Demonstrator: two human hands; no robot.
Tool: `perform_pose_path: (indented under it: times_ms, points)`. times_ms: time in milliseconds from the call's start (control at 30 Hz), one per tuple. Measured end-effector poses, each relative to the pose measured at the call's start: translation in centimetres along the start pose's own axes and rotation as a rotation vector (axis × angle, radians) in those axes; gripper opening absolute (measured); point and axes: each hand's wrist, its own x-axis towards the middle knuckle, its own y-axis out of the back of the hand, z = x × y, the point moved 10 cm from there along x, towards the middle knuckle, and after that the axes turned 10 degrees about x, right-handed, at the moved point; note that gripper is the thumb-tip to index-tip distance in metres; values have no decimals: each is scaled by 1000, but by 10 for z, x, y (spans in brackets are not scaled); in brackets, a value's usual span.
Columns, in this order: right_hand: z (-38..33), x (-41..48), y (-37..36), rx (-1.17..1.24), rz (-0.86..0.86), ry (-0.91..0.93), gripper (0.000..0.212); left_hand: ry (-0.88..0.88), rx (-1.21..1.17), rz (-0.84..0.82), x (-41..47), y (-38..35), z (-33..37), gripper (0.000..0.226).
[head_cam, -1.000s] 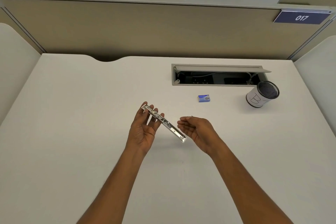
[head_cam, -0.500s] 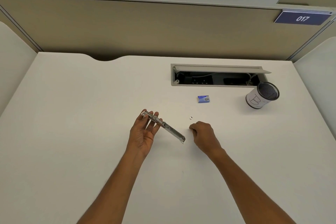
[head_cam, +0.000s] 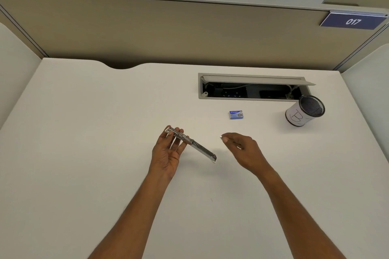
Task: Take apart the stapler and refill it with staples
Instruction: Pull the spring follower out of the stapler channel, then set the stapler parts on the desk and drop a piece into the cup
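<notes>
A white tabletop (head_cam: pixel 84 153) fills most of the view, backed by a beige partition (head_cam: pixel 168 31) that carries a blue sign (head_cam: pixel 353 21) reading 017 at its right end. Set into the far right part of the tabletop is a cable tray (head_cam: pixel 252 88) with its lid raised, wires visible inside. Just beside its right end stands a mesh pen cup (head_cam: pixel 304 110) wrapped in white paper, tilted as seen from here. Nearer the middle, the left hand (head_cam: pixel 168 151) is palm up with fingers mostly extended, loosely supporting a long metal stapler part (head_cam: pixel 190 143) that lies across the fingertips and slants down to the right, its lower end clear of the hand and above the tabletop. The right hand (head_cam: pixel 242 149) hovers near that lower end, fingers curled, with thumb and forefinger pinched on a small metallic piece (head_cam: pixel 221 137); what it is cannot be told. A small blue staple box (head_cam: pixel 236 115) lies on the tabletop between the hands and the cable tray.
</notes>
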Motion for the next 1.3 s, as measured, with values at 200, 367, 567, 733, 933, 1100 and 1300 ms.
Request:
perform_pose_path:
  times_ms: [200, 367, 567, 733, 933, 1100, 1300]
  points:
    - [-13, -15, -38, -78, -200, 26, 45, -6, 8, 5, 4, -4, -4, 21]
    - [-16, -4, -32, -96, -18, 135, 14, -12, -1, 18, 9, 5, -5, 22]
    - [-15, 24, -34, -232, -37, 186, 15, -60, 179, 49, 19, 33, 4, 25]
    - [-6, 40, -44, -348, -96, 188, 20, -158, 664, 13, 25, 39, 17, 31]
    - [3, 46, -54, -401, -124, 181, 21, -316, 1358, -3, 26, 34, 36, 36]
    - [11, 45, -55, -428, -78, 199, 21, -537, 1717, -56, 24, 8, 39, 32]
    - [18, 42, -56, -420, -71, 204, 18, -599, 1831, -68, 27, 11, 34, 22]
